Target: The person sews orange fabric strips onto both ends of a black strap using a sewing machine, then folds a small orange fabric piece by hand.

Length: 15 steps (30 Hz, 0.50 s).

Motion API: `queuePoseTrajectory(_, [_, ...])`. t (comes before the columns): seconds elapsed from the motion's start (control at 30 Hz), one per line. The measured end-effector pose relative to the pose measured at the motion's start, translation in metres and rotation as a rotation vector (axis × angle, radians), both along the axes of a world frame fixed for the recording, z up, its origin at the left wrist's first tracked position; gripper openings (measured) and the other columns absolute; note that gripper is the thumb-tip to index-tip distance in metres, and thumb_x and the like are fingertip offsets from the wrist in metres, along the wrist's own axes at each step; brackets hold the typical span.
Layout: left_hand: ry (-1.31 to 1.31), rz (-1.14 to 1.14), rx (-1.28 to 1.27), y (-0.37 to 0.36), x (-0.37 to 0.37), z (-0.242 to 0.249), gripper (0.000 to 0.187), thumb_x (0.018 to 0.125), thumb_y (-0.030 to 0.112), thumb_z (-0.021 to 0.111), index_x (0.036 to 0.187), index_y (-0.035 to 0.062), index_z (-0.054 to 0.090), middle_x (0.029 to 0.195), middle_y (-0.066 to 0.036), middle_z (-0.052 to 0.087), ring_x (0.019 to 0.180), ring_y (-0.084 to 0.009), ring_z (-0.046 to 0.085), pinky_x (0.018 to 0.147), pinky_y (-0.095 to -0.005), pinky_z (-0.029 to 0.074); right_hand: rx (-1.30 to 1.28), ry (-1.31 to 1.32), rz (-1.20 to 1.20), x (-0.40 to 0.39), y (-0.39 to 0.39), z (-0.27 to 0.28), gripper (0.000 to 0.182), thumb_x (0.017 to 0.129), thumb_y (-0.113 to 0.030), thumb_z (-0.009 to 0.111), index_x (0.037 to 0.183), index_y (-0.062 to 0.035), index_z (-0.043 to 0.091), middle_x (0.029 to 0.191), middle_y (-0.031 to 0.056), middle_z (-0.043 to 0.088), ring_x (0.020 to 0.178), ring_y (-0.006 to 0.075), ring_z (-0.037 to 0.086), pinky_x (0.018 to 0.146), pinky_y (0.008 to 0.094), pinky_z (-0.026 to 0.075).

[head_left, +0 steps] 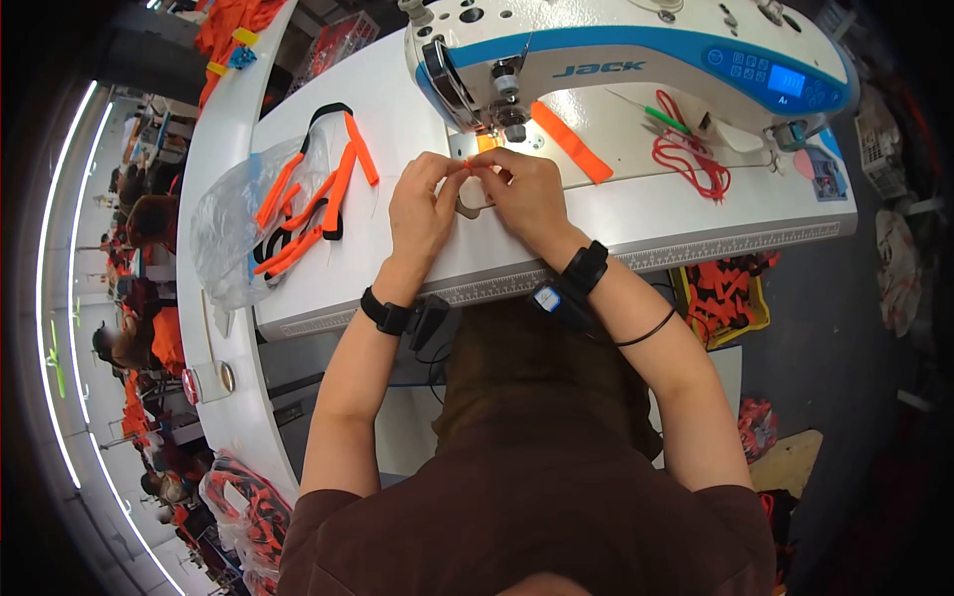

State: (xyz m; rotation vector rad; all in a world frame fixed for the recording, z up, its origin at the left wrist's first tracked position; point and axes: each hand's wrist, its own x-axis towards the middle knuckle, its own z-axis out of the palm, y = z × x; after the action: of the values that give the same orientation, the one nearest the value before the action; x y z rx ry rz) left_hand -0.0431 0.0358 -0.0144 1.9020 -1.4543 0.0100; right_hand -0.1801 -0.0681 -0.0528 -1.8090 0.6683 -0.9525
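Just in front of the needle of a white and blue sewing machine point(616, 68), my two hands meet fingertip to fingertip. My left hand point(422, 207) is closed in a pinch, and so is my right hand point(525, 199). Between the fingertips shows a small bit of orange fabric point(469, 165); most of it is hidden by the fingers. Beyond them, an orange patch lies under the lit presser foot point(515, 131). To the right of the needle, a separate flat orange strip point(571, 144) rests on the machine bed.
Orange and black straps point(333, 194) lie on the table at left, partly over a clear plastic bag point(221, 226). At right are a green-handled tool point(666, 119) and a red cord point(711, 179). Below the table edge stands a yellow crate point(757, 316) of orange and black pieces.
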Motion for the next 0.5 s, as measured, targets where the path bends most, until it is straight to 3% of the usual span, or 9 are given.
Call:
queuePoseTrajectory(0.03, [0.034, 0.013, 0.030, 0.001, 0.000, 0.000, 0.010, 0.098, 0.012, 0.076, 0.106, 0.0052, 0.079, 0.099, -0.008, 0.072, 0.094, -0.0268, 0.070, 0.080, -0.0357, 0.054, 0.000, 0.001, 0.002, 0.000, 0.000, 0.000, 0.012, 0.098, -0.020, 0.074, 0.105, -0.0146, 0.082, 0.080, 0.0107, 0.077, 0.069, 0.0271, 0.075, 0.068, 0.0385, 0.058])
queuePoseTrajectory(0.1, [0.154, 0.013, 0.048, 0.004, -0.001, 0.005, 0.012, 0.099, 0.013, 0.076, 0.107, 0.0056, 0.080, 0.101, -0.007, 0.073, 0.093, -0.0233, 0.070, 0.080, -0.0342, 0.053, -0.065, 0.020, -0.015, 0.000, 0.000, 0.002, 0.015, 0.100, -0.013, 0.075, 0.112, -0.0074, 0.083, 0.072, 0.0104, 0.076, 0.062, 0.0162, 0.073, 0.061, 0.0305, 0.056])
queuePoseTrajectory(0.23, [0.340, 0.033, 0.108, 0.008, 0.000, 0.019, 0.015, 0.101, 0.016, 0.076, 0.110, 0.0071, 0.083, 0.106, -0.004, 0.078, 0.093, -0.0132, 0.071, 0.080, -0.0295, 0.052, -0.022, 0.051, -0.002, -0.001, 0.000, 0.006, 0.015, 0.101, -0.013, 0.075, 0.111, -0.0065, 0.082, 0.074, 0.0103, 0.077, 0.062, 0.0162, 0.073, 0.061, 0.0302, 0.056])
queuePoseTrajectory(0.33, [0.393, 0.065, 0.182, 0.007, 0.002, 0.023, 0.017, 0.100, 0.015, 0.077, 0.113, 0.0056, 0.082, 0.110, -0.001, 0.081, 0.095, -0.0116, 0.072, 0.078, -0.0265, 0.050, -0.021, 0.059, -0.004, 0.000, -0.001, 0.005, 0.015, 0.101, -0.014, 0.074, 0.110, -0.0051, 0.082, 0.074, 0.0110, 0.077, 0.063, 0.0164, 0.074, 0.062, 0.0299, 0.056])
queuePoseTrajectory(0.4, [0.413, 0.073, 0.139, 0.004, 0.001, 0.022, 0.016, 0.099, 0.016, 0.078, 0.112, 0.0063, 0.081, 0.108, -0.002, 0.082, 0.095, -0.0116, 0.073, 0.079, -0.0278, 0.051, 0.066, 0.016, -0.004, 0.001, -0.001, 0.005, 0.012, 0.099, -0.021, 0.074, 0.102, -0.0148, 0.083, 0.079, 0.0105, 0.078, 0.070, 0.0254, 0.077, 0.068, 0.0372, 0.059])
queuePoseTrajectory(0.5, [0.411, 0.059, 0.101, 0.002, -0.001, 0.021, 0.016, 0.098, 0.017, 0.079, 0.110, 0.0068, 0.079, 0.107, -0.002, 0.082, 0.095, -0.0125, 0.073, 0.081, -0.0301, 0.051, 0.124, 0.014, 0.012, 0.001, -0.001, 0.006, 0.012, 0.098, -0.019, 0.074, 0.103, -0.0134, 0.083, 0.081, 0.0110, 0.079, 0.068, 0.0243, 0.077, 0.068, 0.0360, 0.059])
